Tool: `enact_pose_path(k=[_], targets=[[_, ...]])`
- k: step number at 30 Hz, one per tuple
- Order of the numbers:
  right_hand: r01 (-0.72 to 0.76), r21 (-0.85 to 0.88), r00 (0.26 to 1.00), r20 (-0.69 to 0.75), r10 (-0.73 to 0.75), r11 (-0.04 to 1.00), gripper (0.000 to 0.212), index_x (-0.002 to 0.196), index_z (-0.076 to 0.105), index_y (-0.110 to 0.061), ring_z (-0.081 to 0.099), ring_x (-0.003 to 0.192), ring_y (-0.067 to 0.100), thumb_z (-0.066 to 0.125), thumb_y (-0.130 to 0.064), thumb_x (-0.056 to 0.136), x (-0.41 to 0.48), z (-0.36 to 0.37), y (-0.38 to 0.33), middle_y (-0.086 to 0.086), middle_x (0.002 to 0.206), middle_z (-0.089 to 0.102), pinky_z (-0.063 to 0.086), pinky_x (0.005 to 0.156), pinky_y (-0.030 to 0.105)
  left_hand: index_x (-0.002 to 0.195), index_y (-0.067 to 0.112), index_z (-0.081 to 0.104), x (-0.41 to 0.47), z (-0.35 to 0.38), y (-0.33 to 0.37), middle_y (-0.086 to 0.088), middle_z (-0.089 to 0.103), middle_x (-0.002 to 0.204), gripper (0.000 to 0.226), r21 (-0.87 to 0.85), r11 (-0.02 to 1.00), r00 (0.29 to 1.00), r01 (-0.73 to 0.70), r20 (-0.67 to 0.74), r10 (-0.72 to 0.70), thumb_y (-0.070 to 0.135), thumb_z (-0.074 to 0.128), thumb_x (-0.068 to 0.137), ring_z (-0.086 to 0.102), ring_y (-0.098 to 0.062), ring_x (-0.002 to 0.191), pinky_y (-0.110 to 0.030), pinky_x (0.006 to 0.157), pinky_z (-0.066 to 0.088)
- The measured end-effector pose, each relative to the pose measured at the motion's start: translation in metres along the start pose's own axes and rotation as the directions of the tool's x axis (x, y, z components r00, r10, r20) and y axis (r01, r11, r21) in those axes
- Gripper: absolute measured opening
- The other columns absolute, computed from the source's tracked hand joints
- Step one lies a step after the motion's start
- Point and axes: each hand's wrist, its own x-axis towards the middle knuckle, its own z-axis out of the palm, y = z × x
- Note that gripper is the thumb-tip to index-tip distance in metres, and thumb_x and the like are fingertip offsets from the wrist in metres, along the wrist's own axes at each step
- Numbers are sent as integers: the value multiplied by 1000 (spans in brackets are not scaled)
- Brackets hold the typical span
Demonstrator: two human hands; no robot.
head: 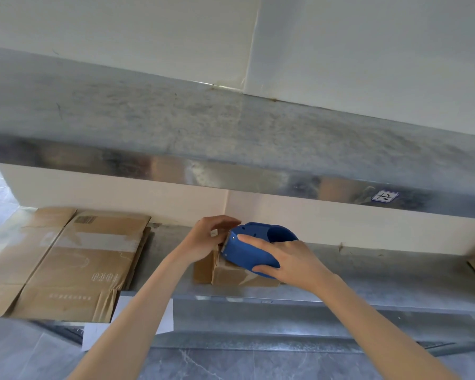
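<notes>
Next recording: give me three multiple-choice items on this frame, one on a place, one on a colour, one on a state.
1. Where does the small cardboard box stand?
A. on the floor
B. on the lower metal shelf
C. on a chair

2. What colour is the tape dispenser?
A. red
B. blue
C. black

3. What is the right hand doing?
A. gripping the tape dispenser on top of the box
B. hanging idle beside the shelf
C. lying flat on the wall

Answers:
1. B: the box sits on the grey metal surface, near its front edge.
2. B: its whole shell is blue.
3. A: the thumb and fingers are curled round the dispenser's body, which rests on the box.
</notes>
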Motion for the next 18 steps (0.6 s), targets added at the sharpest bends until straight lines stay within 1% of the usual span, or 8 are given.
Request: enact_pose_path(k=[2,5,6,9,11,13,16,18], targets=[[5,-11,1000,2,-5,1000,75,133,-25,-70,64,80,21,41,-60,97,-1,-1,0,-1,95,69,54,75,40,109,19,70,0,1,0,11,71,105,53,-12,1000,1000,1,-3,-1,-21,46,84,63,5,100,-10,87,47],[21,-30,1000,-12,-21,999,76,132,-27,-70,64,85,20,39,-60,98,-3,-3,-1,-4,105,69,54,78,38,95,23,70,1,1,-1,9,72,96,49,2,1000,999,28,-20,-28,-20,48,85,66,-4,95,-20,87,51],[26,-33,1000,-11,-26,999,76,131,-28,-70,64,86,20,39,-60,98,-3,-4,-1,-4,107,69,53,79,37,92,23,70,1,1,-1,9,72,94,49,4,999,999,36,-22,-36,-20,48,85,66,-5,93,-21,87,52],[35,-16,999,-10,-35,999,77,130,-28,-70,63,85,18,41,-59,98,-3,-6,-1,-6,108,69,53,79,35,88,25,70,-1,1,3,10,72,91,49,-3,999,998,48,-34,-48,-19,49,85,66,-4,89,-16,81,51],[34,11,999,-12,-34,999,77,132,-25,-71,62,80,16,43,-59,98,-2,-9,-1,-7,101,70,52,77,34,90,23,71,-2,1,4,8,73,93,45,-6,998,996,61,-60,-61,-17,51,85,66,-5,92,-15,81,51],[33,39,999,-14,-32,999,76,134,-22,-71,59,72,16,43,-59,97,-2,-12,-1,-8,87,67,51,72,32,90,21,72,-4,1,6,6,73,92,43,10,998,994,64,-91,-63,-17,52,85,66,-6,92,-14,80,51],[16,72,1000,-22,-15,997,73,134,-16,-74,51,60,12,45,-59,96,-4,-18,-1,-14,65,49,45,62,27,87,19,70,-6,-1,9,4,73,87,44,26,999,995,27,-98,-24,-20,51,82,66,-5,84,-17,75,52],[11,71,1000,-26,-9,997,72,133,-12,-76,48,57,11,45,-59,94,-4,-23,1,-17,59,39,41,60,25,84,20,70,-9,-2,10,5,72,83,45,7,1000,993,7,-115,-6,-21,52,81,66,-6,80,-18,74,53]])
